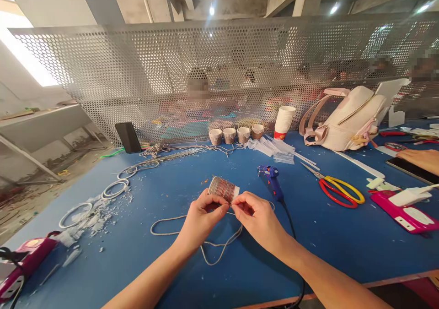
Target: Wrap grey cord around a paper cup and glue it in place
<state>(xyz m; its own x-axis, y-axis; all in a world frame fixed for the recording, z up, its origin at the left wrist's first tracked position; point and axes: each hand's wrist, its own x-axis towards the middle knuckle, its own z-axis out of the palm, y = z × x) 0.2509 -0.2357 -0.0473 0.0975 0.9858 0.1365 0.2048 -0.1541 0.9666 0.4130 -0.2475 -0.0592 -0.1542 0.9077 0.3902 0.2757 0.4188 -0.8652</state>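
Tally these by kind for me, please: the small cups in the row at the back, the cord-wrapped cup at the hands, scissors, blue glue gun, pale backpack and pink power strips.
Small cups in the row: 4
Cord-wrapped cup: 1
Scissors: 1 pair
Glue gun: 1
Backpack: 1
Power strips: 2
Total: 10

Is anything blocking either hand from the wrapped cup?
Nothing visible: the fingers of the left hand and right hand are already at the near side of the cup. The glue gun lies apart, off to the right.
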